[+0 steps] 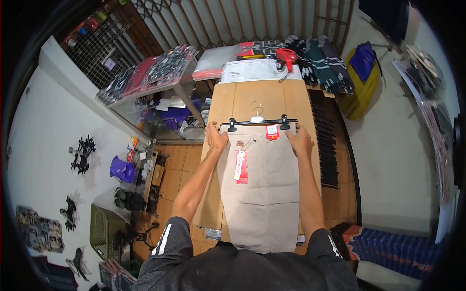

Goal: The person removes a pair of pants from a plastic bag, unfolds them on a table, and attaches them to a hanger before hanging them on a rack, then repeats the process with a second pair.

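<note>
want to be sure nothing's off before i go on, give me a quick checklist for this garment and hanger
1. Left clip over the waistband of the beige garment: ok.
2. Right clip over the waistband: ok.
3. Clip grip tight: cannot tell.
4. Left hand and right hand at opposite upper side edges: ok.
5. Fabric smooth: not ok, creases run across it.
6. Hook of the hanger pointing away from the garment: ok.
</note>
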Tool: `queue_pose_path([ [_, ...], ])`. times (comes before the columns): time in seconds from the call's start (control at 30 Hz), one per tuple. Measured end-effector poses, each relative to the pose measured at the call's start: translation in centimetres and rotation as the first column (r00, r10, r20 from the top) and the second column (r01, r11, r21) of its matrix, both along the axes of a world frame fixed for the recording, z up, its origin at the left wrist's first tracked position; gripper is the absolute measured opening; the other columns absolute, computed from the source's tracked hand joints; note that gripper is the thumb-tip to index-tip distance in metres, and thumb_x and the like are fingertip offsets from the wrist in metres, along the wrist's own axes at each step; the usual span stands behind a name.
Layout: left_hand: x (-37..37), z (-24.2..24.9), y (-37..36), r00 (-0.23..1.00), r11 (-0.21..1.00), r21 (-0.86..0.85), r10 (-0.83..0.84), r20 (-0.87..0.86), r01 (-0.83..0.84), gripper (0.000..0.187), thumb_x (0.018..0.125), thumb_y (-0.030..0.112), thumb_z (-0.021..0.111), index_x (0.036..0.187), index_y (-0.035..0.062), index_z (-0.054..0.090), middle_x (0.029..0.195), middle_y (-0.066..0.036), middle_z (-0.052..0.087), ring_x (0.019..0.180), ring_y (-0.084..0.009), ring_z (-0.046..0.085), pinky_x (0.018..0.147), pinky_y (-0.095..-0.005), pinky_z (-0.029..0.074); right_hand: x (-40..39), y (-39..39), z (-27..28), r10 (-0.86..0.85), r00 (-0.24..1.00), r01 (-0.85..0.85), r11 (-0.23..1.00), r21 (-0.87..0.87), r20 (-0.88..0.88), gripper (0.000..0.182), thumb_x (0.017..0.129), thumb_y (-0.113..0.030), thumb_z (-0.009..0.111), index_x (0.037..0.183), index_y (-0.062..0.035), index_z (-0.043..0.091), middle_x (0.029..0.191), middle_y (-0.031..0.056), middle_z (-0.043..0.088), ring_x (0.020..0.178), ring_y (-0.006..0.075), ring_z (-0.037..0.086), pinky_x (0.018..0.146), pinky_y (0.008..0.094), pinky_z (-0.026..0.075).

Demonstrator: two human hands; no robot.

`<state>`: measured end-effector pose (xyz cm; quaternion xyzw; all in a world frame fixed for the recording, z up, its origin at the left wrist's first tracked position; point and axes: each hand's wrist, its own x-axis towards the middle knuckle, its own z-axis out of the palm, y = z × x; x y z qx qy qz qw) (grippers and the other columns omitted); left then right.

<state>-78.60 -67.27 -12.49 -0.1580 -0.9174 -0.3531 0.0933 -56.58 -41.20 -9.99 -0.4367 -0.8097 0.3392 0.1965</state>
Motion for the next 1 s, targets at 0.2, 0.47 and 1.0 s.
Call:
queue_pose_path([
  [0.2,3.1,3.7,8.8,0.888,0.884,0.102,-0.445,-0.115,0.457,0.039,0.084,0.009,0.069,0.120,-0.0003,0.055,0.110,-0.021,0.061,0.106,-0.0381,0.059,0.094,-0.0471,0.046,-0.5,0.9,-3.6,0.069,0.987,-0.061,0.996,0.061,-0.142,0.047,0.082,-0.037,0.077,0.118,-0.0084,0.067,0.117,0.0155,0.069,0.117,0.0334,0.062,0.104,0.0513,0.038],
  [0.47,5.3,5.7,20.4,0.726,0.732,0.039,-0.680,0.103,0.681,0.050,0.102,0.039,0.046,0.098,-0.0060,0.068,0.092,-0.032,0.068,0.094,-0.0474,0.066,0.087,-0.0494,0.051,1.3,-0.1,-0.9,0.098,0.980,-0.093,0.995,0.034,-0.171,0.041,0.085,-0.039,0.072,0.112,-0.0089,0.067,0.102,0.0128,0.074,0.102,0.0330,0.068,0.102,0.0463,0.038],
  [1.0,1.8,4.7,25.8,0.749,0.759,-0.147,-0.558,0.357,0.635,0.087,0.101,0.065,0.029,0.084,-0.0075,0.073,0.087,-0.038,0.066,0.096,-0.0531,0.065,0.093,-0.0530,0.047,1.0,0.6,-2.2,0.135,0.893,-0.152,0.988,-0.005,-0.430,0.031,0.094,-0.038,0.065,0.090,-0.0073,0.069,0.076,0.0108,0.068,0.083,0.0302,0.064,0.100,0.0430,0.031],
])
